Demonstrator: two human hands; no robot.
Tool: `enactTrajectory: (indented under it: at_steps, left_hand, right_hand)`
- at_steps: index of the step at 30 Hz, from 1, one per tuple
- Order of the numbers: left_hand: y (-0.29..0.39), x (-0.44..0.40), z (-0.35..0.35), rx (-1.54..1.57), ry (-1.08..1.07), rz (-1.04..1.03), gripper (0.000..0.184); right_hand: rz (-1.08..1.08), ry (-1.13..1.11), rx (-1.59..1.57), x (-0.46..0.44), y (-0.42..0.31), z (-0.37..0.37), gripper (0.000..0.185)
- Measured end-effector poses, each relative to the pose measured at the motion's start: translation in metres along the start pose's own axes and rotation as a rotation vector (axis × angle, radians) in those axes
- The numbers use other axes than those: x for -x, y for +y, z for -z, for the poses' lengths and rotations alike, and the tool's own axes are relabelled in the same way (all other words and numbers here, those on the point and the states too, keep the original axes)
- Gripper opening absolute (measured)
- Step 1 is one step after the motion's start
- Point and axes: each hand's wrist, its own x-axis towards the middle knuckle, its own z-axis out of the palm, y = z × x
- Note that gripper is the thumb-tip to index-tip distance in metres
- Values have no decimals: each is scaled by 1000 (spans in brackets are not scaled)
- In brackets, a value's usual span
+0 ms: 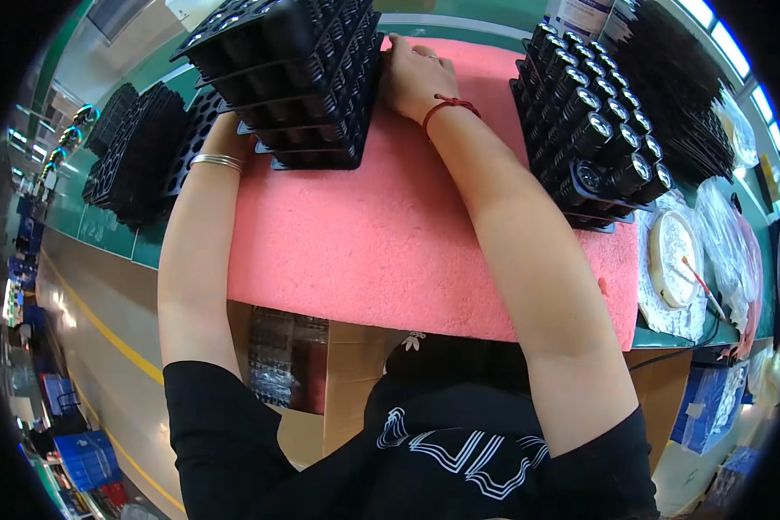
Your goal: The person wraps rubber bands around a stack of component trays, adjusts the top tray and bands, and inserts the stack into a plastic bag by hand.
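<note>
Between your left hand (226,137) and right hand (416,80) stands one boxy stack of black plastic trays (299,108); whether they are clamped on it, I cannot tell, the left being mostly hidden. Beneath is one rough pink foam sheet (364,247); rightward of the grip, one second stack (589,126) holds round, shiny-topped cylinders.
</note>
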Motion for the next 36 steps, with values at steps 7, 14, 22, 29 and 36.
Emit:
enactTrajectory:
  at_steps: [7,14,22,29,36]
  left_hand:
    - [6,-3,-1,-9,2,-39,40]
    - [10,2,1,-15,-5,-45,40]
    - [13,25,12,6,-22,-43,39]
    - [17,51,29,17,-27,-31,39]
    - [22,74,46,24,-33,-25,39]
  right_hand:
    - [-110,-26,-229,-17,14,-5,43]
    - [-125,-29,-281,-20,18,-7,41]
    - [-172,78,-464,-22,21,-9,34]
    - [-192,153,-722,-28,27,-10,37]
    - [-222,177,-761,-20,17,1,37]
